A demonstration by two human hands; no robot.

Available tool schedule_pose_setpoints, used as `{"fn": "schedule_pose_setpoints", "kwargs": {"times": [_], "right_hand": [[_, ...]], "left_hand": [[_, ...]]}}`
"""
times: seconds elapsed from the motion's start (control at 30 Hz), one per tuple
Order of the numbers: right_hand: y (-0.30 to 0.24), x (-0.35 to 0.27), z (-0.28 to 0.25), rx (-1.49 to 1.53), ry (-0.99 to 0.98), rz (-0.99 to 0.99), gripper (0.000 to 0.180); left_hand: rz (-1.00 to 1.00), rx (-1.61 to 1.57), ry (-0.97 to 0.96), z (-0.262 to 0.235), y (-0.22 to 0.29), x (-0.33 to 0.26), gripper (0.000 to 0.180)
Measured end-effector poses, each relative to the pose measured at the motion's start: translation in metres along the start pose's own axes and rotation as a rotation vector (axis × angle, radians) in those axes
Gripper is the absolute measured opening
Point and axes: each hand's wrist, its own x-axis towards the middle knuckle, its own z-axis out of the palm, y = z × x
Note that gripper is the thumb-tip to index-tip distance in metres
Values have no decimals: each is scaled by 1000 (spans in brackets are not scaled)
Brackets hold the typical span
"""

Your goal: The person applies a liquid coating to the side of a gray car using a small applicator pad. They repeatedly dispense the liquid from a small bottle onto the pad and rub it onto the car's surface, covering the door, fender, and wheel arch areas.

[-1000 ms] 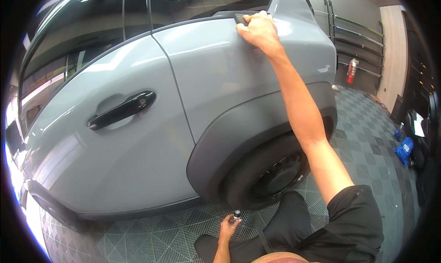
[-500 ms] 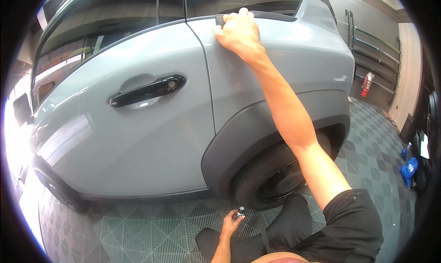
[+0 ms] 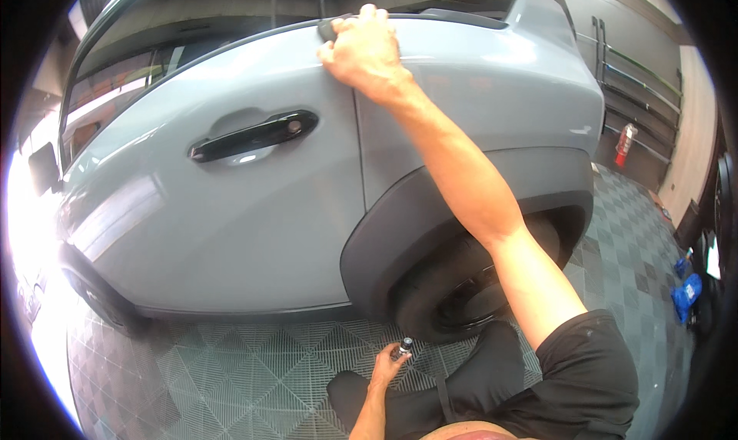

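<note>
My right hand (image 3: 367, 55) reaches up to the grey car body (image 3: 254, 240), just under the window line where the rear door meets the rear panel. Its fingers press a dark applicator block (image 3: 328, 31) against the paint; only the block's left end shows. Low down near the rear wheel (image 3: 461, 294), my left hand (image 3: 386, 368) is closed around a small bottle (image 3: 405, 345) with a dark cap, held upright away from the car. Left of my right hand and lower on the door is a black door handle (image 3: 254, 136).
A dark wheel-arch trim (image 3: 384, 240) surrounds the rear wheel. Grey patterned floor tiles (image 3: 231, 371) lie beneath the car. A red fire extinguisher (image 3: 624, 145) stands by the wall at right, with a blue bag-like item (image 3: 686, 294) nearer. My knees are close to the wheel.
My right hand has slid the block leftward along the upper body edge, from the rear panel onto the door seam. My left hand keeps the bottle in nearly the same place.
</note>
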Motion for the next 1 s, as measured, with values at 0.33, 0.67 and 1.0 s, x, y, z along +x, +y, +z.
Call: {"fn": "schedule_pose_setpoints", "kwargs": {"times": [0.33,0.67,1.0], "right_hand": [[73,-70,-29,80,215,-84,42],[240,-93,-89,-28,279,150,42],[388,-100,-133,-87,266,330,46]], "left_hand": [[-27,95,-18,8,-7,6,62],[-52,119,-45,12,-25,12,57],[-60,180,-65,23,-40,16,59]]}}
